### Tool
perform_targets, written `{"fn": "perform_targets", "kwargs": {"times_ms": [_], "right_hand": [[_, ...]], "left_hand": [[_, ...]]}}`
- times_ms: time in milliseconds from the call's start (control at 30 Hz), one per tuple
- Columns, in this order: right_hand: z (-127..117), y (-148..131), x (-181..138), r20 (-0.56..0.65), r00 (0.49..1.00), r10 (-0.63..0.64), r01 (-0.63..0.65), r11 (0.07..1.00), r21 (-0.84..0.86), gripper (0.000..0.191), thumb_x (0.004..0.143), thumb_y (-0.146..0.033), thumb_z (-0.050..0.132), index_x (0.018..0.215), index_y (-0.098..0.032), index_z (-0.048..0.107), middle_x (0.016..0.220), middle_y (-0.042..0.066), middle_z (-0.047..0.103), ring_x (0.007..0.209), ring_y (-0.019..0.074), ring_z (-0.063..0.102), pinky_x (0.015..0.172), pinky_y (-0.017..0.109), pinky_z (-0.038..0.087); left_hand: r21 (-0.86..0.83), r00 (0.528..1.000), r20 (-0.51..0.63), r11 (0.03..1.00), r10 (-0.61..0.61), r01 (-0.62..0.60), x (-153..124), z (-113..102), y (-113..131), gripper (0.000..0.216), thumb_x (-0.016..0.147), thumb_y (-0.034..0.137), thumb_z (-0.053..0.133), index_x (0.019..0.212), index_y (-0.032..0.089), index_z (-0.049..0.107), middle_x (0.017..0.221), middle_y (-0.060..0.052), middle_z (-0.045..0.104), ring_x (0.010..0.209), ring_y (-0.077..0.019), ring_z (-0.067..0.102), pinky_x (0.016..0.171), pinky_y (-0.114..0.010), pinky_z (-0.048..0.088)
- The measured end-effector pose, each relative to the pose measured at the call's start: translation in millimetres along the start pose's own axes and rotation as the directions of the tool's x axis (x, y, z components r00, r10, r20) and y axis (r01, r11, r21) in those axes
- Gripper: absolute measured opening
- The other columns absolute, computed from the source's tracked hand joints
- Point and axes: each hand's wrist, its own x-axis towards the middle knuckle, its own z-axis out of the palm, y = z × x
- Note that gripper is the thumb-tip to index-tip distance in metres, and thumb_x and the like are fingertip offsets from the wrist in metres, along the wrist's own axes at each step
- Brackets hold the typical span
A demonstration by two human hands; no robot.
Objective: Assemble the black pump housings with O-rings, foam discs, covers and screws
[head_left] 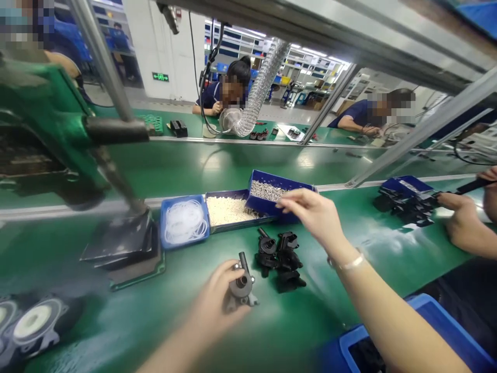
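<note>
My left hand (221,295) is wrapped round a black plastic pump housing (241,285) with an upright spout, held just above the green bench. My right hand (314,210) is at the front edge of a blue bin (267,206) filled with small metal screws (267,190). Its thumb and forefinger are pinched together; whatever is between them is too small to make out. Between my hands, several more black pump housings (287,254) stand grouped on the bench.
Left of the screws are a bin of pale small parts (227,210) and a blue tray of clear rings (184,221). A green press (50,129) stands at left, larger round parts (39,321) below it. A blue crate (438,311) is at lower right; a co-worker's hand (466,220) is beyond.
</note>
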Motion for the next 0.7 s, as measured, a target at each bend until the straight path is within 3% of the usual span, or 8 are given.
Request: {"fn": "perform_targets", "kwargs": {"times_ms": [100, 167, 267, 400, 567, 700], "right_hand": [[19.8, -30.6, -62.2, 0.194, 0.972, -0.132, 0.106, 0.985, 0.136, 0.009, 0.088, -0.03, 0.068, 0.083, -0.022, 0.069, 0.09, 0.004, 0.072, 0.085, 0.0172, 0.069, 0.079, 0.03, 0.058], [37.7, -37.1, -99.1, 0.22, 0.936, -0.277, 0.242, 0.955, 0.17, 0.004, 0.086, -0.026, 0.07, 0.083, -0.023, 0.068, 0.103, 0.006, 0.067, 0.099, 0.019, 0.066, 0.085, 0.032, 0.058], [60.5, -32.3, -133.1, 0.196, 0.911, -0.362, 0.337, 0.93, 0.15, 0.005, 0.086, -0.018, 0.067, 0.088, -0.022, 0.065, 0.117, 0.009, 0.059, 0.118, 0.0222, 0.057, 0.096, 0.038, 0.054], [72.3, -22.2, -143.6, 0.199, 0.883, -0.425, 0.415, 0.905, 0.088, 0.013, 0.086, -0.009, 0.064, 0.092, -0.02, 0.062, 0.128, 0.01, 0.053, 0.128, 0.0254, 0.049, 0.103, 0.044, 0.05], [74.5, -12.7, -144.3, 0.225, 0.785, -0.577, 0.6, 0.799, -0.046, 0.033, 0.089, -0.008, 0.059, 0.12, -0.021, 0.058, 0.127, 0.009, 0.059, 0.128, 0.0243, 0.05, 0.109, 0.052, 0.041], [73.9, -6.6, -149.2, 0.205, 0.748, -0.631, 0.655, 0.751, -0.077, 0.033, 0.087, -0.006, 0.061, 0.118, -0.017, 0.06, 0.125, 0.011, 0.061, 0.126, 0.0257, 0.051, 0.109, 0.055, 0.04]], "left_hand": [[-0.013, 1.0, -0.015, 1.0, 0.017, -0.018, 0.2, -1.3, 0.3, 0.052, 0.078, 0.021, 0.07, 0.127, 0.023, 0.052, 0.143, -0.016, 0.048, 0.128, -0.0277, 0.055, 0.103, -0.044, 0.051], [-0.026, 0.999, -0.026, 0.999, 0.029, -0.03, 0.1, -0.4, -1.1, 0.052, 0.078, 0.022, 0.07, 0.127, 0.022, 0.051, 0.142, -0.016, 0.048, 0.128, -0.0271, 0.054, 0.105, -0.044, 0.05], [-0.037, 0.998, -0.031, 0.998, 0.046, -0.047, 0.0, 1.2, -2.9, 0.052, 0.079, 0.021, 0.069, 0.128, 0.022, 0.05, 0.14, -0.015, 0.049, 0.127, -0.0254, 0.055, 0.106, -0.043, 0.049], [-0.032, 0.998, -0.036, 0.998, 0.053, -0.054, 0.0, 0.9, -3.2, 0.051, 0.079, 0.019, 0.068, 0.128, 0.022, 0.051, 0.14, -0.014, 0.049, 0.127, -0.0247, 0.055, 0.106, -0.042, 0.049], [-0.022, 1.0, -0.005, 0.999, 0.025, -0.025, -0.6, -0.5, -2.2, 0.055, 0.077, 0.014, 0.065, 0.129, 0.023, 0.05, 0.141, -0.013, 0.049, 0.13, -0.0251, 0.052, 0.107, -0.042, 0.048], [-0.016, 1.0, 0.002, 1.0, 0.021, -0.021, -0.8, -0.7, -2.5, 0.056, 0.077, 0.016, 0.066, 0.129, 0.023, 0.049, 0.141, -0.012, 0.048, 0.13, -0.0253, 0.053, 0.107, -0.042, 0.048]]}}
